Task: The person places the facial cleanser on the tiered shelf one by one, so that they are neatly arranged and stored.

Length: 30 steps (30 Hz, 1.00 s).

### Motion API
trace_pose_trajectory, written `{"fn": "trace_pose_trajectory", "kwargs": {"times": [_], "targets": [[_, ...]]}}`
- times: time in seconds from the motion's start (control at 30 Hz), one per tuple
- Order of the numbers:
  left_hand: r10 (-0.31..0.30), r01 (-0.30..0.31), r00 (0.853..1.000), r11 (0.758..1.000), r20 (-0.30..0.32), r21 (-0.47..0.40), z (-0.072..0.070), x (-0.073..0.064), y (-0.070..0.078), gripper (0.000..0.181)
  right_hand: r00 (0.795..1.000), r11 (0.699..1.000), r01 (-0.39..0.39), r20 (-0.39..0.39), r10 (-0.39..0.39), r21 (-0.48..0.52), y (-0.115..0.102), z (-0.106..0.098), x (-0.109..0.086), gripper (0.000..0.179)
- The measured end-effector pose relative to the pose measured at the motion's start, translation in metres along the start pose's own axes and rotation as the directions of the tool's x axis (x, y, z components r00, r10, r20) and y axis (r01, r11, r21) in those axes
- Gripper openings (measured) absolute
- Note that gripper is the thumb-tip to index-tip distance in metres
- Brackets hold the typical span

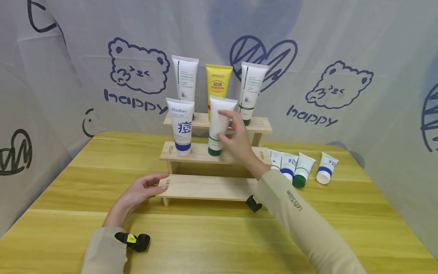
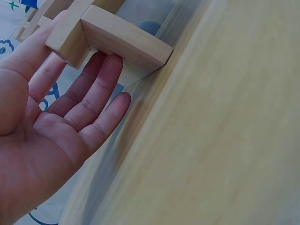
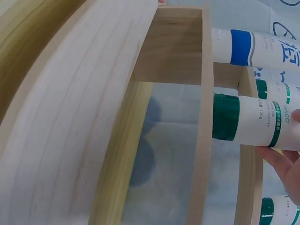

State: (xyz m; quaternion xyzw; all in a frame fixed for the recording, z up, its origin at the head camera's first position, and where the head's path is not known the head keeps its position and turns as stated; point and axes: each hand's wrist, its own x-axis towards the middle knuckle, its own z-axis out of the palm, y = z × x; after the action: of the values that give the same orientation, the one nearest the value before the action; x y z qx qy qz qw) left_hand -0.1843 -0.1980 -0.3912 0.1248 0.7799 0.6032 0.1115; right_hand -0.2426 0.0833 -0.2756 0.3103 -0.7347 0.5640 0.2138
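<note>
A three-step wooden display stand (image 1: 205,187) stands on the table. My left hand (image 1: 142,190) holds the left end of its lowest step, thumb at the front; in the left wrist view several fingers reach beneath the wood. My right hand (image 1: 237,139) grips a white tube with a green cap (image 1: 216,123), which stands cap down on the middle step. Left of it, on the same step, is a white tube with a blue band (image 1: 179,120). The top step carries a yellow tube (image 1: 219,78) between two white tubes with green caps, one left (image 1: 186,74) and one right (image 1: 253,82).
Several smaller tubes stand or lean on the table right of the stand, among them one with a green cap (image 1: 302,171) and one with a blue band (image 1: 327,168). A printed cloth (image 1: 205,34) hangs behind the wooden table (image 1: 191,239).
</note>
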Motion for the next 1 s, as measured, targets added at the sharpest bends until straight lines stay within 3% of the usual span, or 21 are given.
{"fn": "trace_pose_trajectory", "kwargs": {"times": [0.47, 1.0], "targets": [[0.003, -0.003, 1.0, 1.0, -0.002, 0.004, 0.001, 0.001, -0.001, 0.052, 0.997, 0.999, 0.036, 0.062, -0.035, -0.024, 0.001, -0.002, -0.001, 0.046], [-0.009, 0.009, 1.0, 1.0, -0.008, 0.012, 0.001, 0.0, -0.001, 0.052, 0.998, 0.998, 0.048, 0.033, -0.047, -0.029, 0.003, -0.01, -0.012, 0.038]]}}
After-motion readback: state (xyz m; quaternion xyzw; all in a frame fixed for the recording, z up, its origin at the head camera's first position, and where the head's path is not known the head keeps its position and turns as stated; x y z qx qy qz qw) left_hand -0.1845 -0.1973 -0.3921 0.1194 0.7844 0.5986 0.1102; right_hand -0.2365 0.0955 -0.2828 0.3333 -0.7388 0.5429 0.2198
